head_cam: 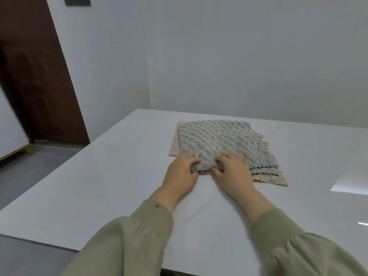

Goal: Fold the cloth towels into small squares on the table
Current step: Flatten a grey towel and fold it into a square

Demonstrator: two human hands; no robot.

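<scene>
Most of the beige towel (275, 179) lies hidden under the grey towel (219, 140).

No writing, label, brand, number or sign could be read: none on the grey towel (219, 140), the beige towel (274, 179) beneath, the counter (99, 176), or the dark plate (77, 1) on the far wall.

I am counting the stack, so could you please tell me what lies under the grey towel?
Under the grey towel a beige towel peeks out at the left and near edges. Further grey edges lie between them; the rest is covered.
</scene>
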